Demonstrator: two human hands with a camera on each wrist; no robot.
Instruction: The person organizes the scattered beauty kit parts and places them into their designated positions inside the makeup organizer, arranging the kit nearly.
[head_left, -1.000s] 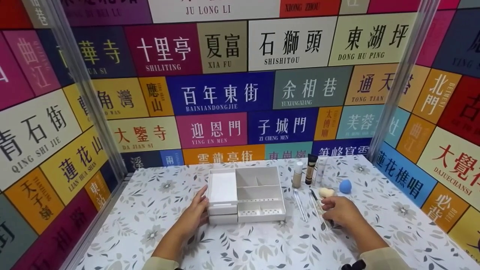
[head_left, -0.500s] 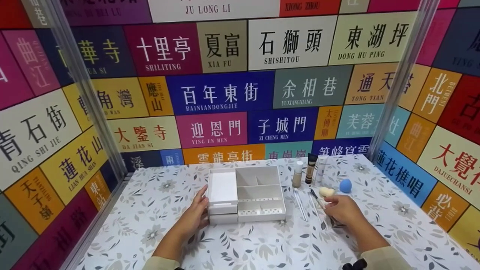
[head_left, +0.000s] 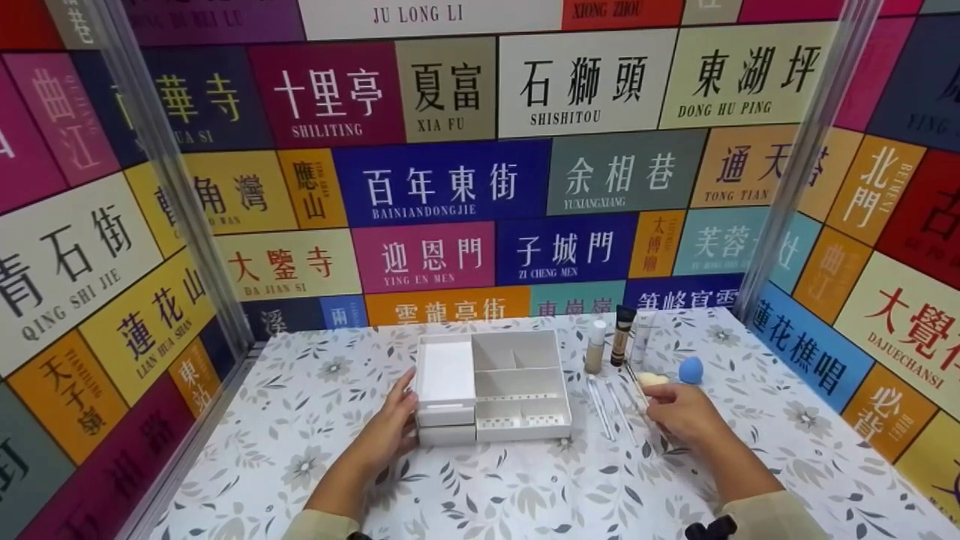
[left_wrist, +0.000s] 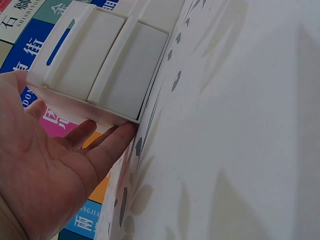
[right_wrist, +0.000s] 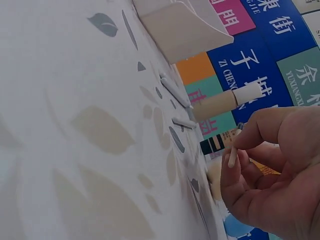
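Note:
A white organizer box (head_left: 523,386) with a lidded left part, drawers and open compartments stands on the table. My left hand (head_left: 386,429) rests against its left side, fingers extended; in the left wrist view the fingertips of the hand (left_wrist: 65,160) touch the side beside two drawer fronts (left_wrist: 127,70). My right hand (head_left: 686,416) pinches a thin stick-like tool (head_left: 639,386) between thumb and fingers, raised off the table. In the right wrist view a pale end of the tool (right_wrist: 232,157) sticks out of the right hand (right_wrist: 280,170).
Behind the right hand are a cream sponge (head_left: 652,379) and a blue sponge (head_left: 691,370). A bottle (head_left: 595,349), a black-capped tube (head_left: 620,337) and a pale tube (head_left: 641,341) stand farther back. Slim white tools (head_left: 601,409) lie right of the box.
My right hand has taken up the slim tool from the table, and its far end has swung upward beside the cream sponge. The left hand has stayed at the box.

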